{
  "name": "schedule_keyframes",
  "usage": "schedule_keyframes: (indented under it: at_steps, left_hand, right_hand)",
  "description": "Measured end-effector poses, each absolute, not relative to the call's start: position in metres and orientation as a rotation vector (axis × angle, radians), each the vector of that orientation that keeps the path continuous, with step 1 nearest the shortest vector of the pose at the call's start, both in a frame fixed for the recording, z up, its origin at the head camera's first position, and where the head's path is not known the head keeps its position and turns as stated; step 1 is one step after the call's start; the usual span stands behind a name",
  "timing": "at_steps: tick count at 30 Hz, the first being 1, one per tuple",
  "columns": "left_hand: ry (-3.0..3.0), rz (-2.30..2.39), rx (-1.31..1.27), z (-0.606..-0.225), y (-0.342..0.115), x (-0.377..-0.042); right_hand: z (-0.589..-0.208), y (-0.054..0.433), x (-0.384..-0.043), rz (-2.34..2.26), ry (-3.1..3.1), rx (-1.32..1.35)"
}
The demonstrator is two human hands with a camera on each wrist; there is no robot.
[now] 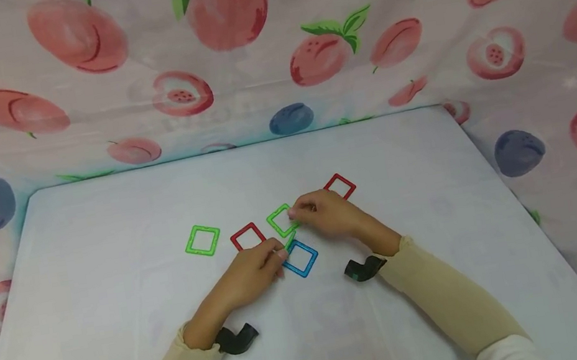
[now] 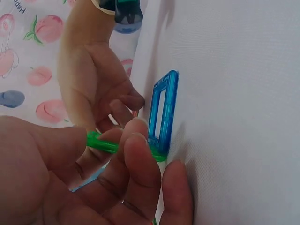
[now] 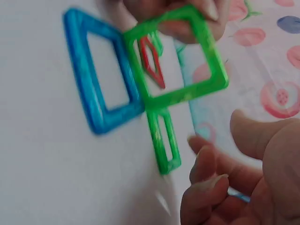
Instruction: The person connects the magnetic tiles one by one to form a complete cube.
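Observation:
My left hand (image 1: 252,274) pinches a green square frame (image 3: 185,96) between thumb and fingers. That frame stands tilted up, its lower edge against the side of a blue square frame (image 1: 311,266) on the table. My right hand (image 1: 330,214) hovers beside a second green square frame (image 1: 274,227), which lies flat behind the blue one. In the right wrist view, the right thumb and fingers are apart with nothing between them. A red square frame (image 1: 242,230) lies just beyond the left hand, partly covered by it.
Another green square frame (image 1: 190,239) lies on the left of the white table (image 1: 104,234). A second red frame (image 1: 346,180) lies behind the right hand, partly hidden. Fruit-printed cloth (image 1: 240,87) hangs beyond the table's back edge. Black wrist devices (image 1: 237,340) sit at both cuffs.

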State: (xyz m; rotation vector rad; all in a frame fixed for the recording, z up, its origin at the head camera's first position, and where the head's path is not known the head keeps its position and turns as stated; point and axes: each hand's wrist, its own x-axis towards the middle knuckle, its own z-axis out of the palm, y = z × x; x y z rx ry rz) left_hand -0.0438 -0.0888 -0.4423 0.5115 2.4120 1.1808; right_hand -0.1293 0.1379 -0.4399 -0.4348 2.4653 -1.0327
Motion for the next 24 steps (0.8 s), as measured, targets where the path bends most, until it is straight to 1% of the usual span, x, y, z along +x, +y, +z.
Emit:
schedule_keyframes:
  at_steps: [6,12,20,24]
  left_hand:
    - [2.39,1.211,0.483,-0.442,-0.089,-0.044]
    - [2.393,1.211,0.483,-0.442,-0.089,-0.043]
    - [2.399,1.212,0.48,-0.442,-0.089,-0.042]
    - [2.404,1.215,0.485,-0.441,-0.089,-0.043]
  right_hand:
    - [-0.449,0.133,-0.141,-0.914,2.613,-0.279]
    - [-0.457,0.126,-0.144,-0.825,2.716,-0.219]
    - [-0.456,0.119,-0.141,-0.8,2.749,-0.104]
    - [-0.456,0.121,-0.143,-0.837,2.72,-0.116]
